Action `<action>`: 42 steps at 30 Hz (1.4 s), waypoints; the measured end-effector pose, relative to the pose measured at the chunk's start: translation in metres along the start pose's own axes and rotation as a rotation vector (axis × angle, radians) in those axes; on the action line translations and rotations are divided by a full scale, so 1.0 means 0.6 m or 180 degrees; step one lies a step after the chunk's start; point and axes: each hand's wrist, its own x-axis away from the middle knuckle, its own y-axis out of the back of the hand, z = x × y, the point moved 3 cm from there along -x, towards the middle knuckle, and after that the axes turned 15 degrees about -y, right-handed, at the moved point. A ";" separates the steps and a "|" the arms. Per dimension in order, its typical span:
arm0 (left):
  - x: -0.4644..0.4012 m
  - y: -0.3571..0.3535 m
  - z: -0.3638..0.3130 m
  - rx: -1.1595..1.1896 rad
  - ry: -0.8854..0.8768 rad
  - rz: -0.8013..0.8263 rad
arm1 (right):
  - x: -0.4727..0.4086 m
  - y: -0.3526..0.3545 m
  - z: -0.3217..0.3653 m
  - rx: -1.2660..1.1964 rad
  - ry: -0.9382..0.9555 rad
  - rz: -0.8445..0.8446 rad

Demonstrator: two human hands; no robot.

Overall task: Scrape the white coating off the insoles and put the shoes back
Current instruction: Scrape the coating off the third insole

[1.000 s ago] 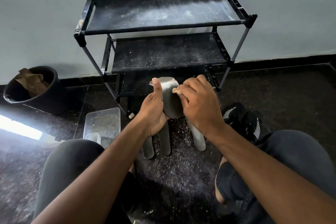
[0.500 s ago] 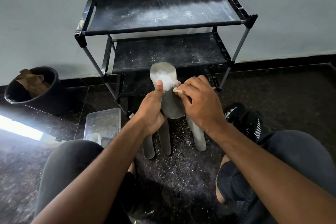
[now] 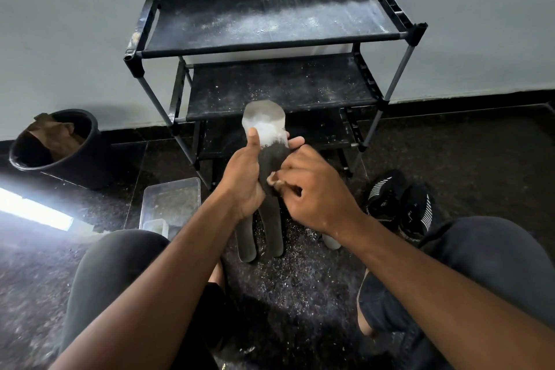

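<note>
Insole (image 3: 265, 132), held upright in front of the black shoe rack (image 3: 279, 39), carries a white coating on its upper part, while the lower part down to the hands is already dark. The left hand (image 3: 243, 180) grips it round its middle, thumb laid straight up the left edge and the fingertips showing past the right edge. The right hand (image 3: 315, 198) is curled, its fingers pinching a small pale scraper (image 3: 274, 179) whose end touches the dark face of the insole just beside the left palm; what the scraper is made of cannot be told. Below the hands, two more dark insoles (image 3: 261, 234) lie side by side on the floor (image 3: 300, 285), which is strewn there with pale scrapings, and the pale end of another piece (image 3: 332, 242) shows under the right wrist. A pair of black shoes (image 3: 402, 204) with white stripes stands on the floor to the right, near the right knee. A clear plastic tub (image 3: 171, 201) sits to the left of the hands, and a black bucket (image 3: 60, 147) with brown paper in it stands further left by the wall. White dust lies on the rack's top and middle shelves.
</note>
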 end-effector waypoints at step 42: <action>-0.002 0.005 0.000 -0.0137 0.0075 0.0008 | -0.007 -0.006 0.007 -0.0440 0.0011 -0.0157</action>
